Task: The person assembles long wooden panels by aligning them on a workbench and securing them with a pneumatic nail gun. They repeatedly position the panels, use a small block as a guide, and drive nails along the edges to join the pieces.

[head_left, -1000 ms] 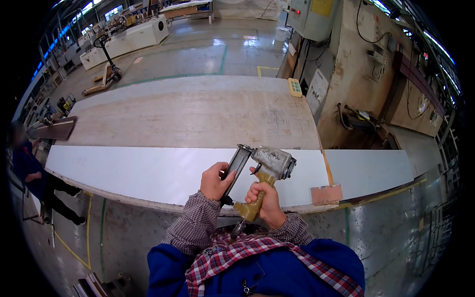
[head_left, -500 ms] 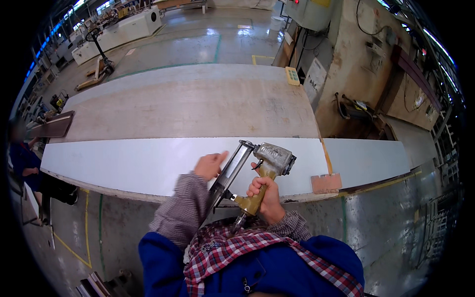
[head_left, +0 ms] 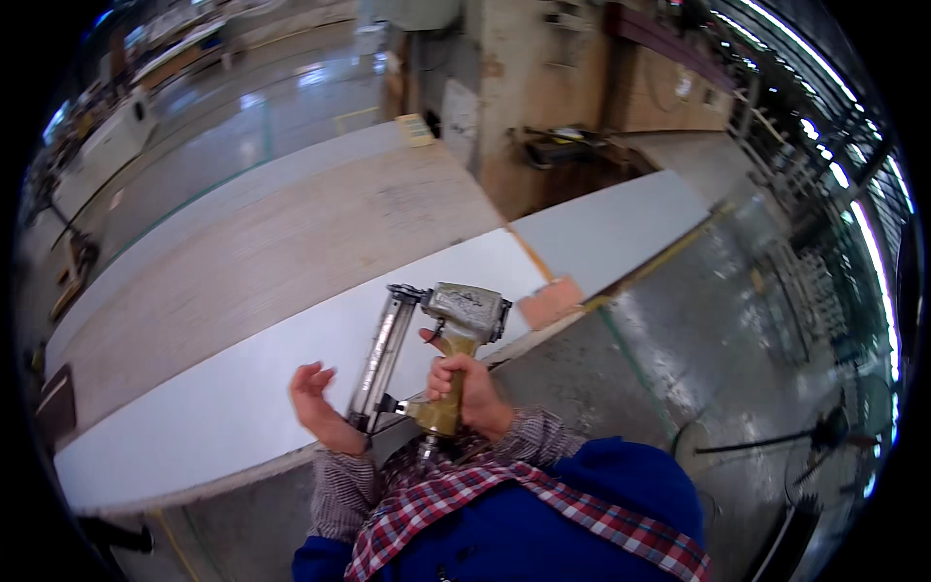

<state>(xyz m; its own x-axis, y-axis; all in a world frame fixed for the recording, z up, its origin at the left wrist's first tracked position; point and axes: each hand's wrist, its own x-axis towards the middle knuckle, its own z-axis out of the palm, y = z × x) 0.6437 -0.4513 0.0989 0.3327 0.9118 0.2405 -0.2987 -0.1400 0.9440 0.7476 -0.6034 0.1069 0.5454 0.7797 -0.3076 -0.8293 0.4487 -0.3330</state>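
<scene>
At frame center, the right hand (head_left: 464, 388) is wrapped tightly around the tan grip of a metal nail gun (head_left: 436, 349), with its long silvery magazine slanting down-left. The left hand (head_left: 318, 407) hovers beside the magazine, fingers loosely spread, holding nothing. Beneath lies a smooth white panel (head_left: 242, 388) on a pale wooden board (head_left: 291, 242); a small reddish block (head_left: 549, 303) sits at the panel's edge, right of center.

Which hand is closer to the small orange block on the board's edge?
Right. The right hand grips the nail gun nearer the orange block; the left hand is open, farther left.
</scene>
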